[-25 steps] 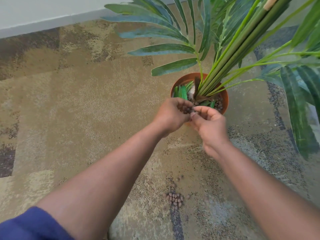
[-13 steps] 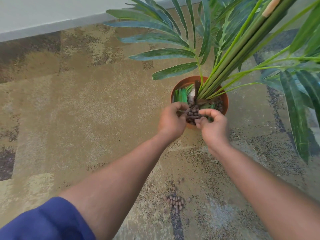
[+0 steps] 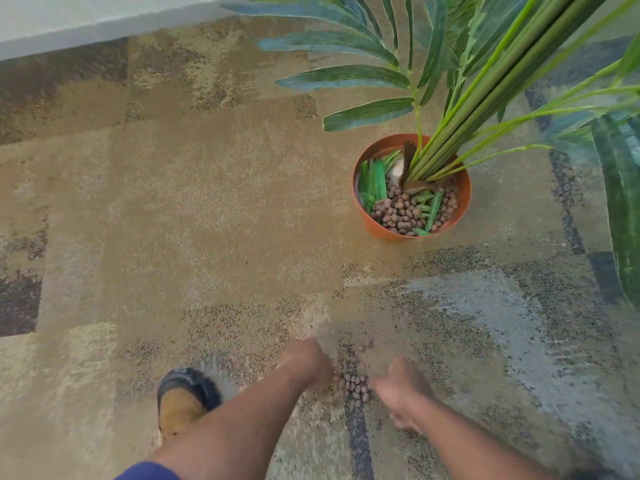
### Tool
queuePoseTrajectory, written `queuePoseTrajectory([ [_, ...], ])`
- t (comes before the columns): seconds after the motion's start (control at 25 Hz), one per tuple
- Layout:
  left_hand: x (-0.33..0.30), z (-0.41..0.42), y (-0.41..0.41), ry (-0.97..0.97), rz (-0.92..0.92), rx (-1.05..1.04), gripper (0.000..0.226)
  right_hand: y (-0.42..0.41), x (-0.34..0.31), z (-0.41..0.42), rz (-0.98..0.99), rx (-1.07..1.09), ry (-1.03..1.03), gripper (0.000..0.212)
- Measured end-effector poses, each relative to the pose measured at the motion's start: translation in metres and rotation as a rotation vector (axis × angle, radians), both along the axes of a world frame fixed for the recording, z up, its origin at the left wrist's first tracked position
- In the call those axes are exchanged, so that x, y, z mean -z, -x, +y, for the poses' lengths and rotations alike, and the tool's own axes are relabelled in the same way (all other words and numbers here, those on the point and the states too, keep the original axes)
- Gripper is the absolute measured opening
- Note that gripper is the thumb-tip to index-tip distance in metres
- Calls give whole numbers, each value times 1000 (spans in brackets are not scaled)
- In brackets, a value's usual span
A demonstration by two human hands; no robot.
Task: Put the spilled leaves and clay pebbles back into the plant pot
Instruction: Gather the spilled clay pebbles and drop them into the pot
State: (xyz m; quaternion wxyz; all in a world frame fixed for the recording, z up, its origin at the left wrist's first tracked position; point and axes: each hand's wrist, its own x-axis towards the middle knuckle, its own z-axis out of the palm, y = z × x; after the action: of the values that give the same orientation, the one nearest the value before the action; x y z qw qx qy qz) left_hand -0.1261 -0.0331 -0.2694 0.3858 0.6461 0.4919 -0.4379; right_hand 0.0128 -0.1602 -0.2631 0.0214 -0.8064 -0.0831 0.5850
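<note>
Fingers too smeared by motion to read: cannot tell whether those of the left hand or the right hand are spread, cupped or already pinching anything. Both down at carpet level now, flanking the small heap of round brown clay pebbles on the mottled tan-and-grey carpet; half a second ago up at the rim of the round terracotta-coloured plastic plant pot, tipping a handful in. So: last load delivered, probably the next scoop about to start.

Inside the pot, a layer of pebbles and several loose green leaf strips around the base of the artificial palm stems. A few stray pebbles just beyond the heap. Contact with the heap unclear. Right hand's far side hidden, fronds cut off at the frame edge, one dark-and-tan shoe partly behind the left forearm.
</note>
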Motion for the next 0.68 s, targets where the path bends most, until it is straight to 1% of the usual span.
queuePoseTrajectory([
  [0.04,0,-8,6,137,97,12,36,7,0,-9,71,76,70,59],
  [0.08,-2,-17,11,302,185,-7,42,13,0,-15,158,141,140,59],
  [0.12,-3,-26,15,445,251,-35,45,18,0,-20,231,195,198,54],
  [0.16,-3,-35,18,535,290,-77,47,23,1,-24,279,250,239,50],
  [0.2,-1,-45,22,569,296,-137,46,27,3,-27,299,323,253,46],
  [0.24,3,-54,23,560,265,-217,45,30,4,-29,303,402,252,42],
  [0.32,8,-63,20,468,140,-397,39,35,4,-29,318,543,210,32],
  [0.44,8,-57,1,370,-30,-562,16,40,2,-13,328,686,80,15],
  [0.48,3,-51,-5,340,-89,-584,5,40,0,-6,310,692,28,13],
  [0.52,-1,-44,-10,287,-151,-589,6,40,-2,3,284,679,-28,12],
  [0.6,-6,-32,-19,173,-264,-580,16,36,-5,18,212,623,-134,11],
  [0.68,-11,-22,-25,75,-364,-625,19,29,-6,27,113,550,-207,14],
])
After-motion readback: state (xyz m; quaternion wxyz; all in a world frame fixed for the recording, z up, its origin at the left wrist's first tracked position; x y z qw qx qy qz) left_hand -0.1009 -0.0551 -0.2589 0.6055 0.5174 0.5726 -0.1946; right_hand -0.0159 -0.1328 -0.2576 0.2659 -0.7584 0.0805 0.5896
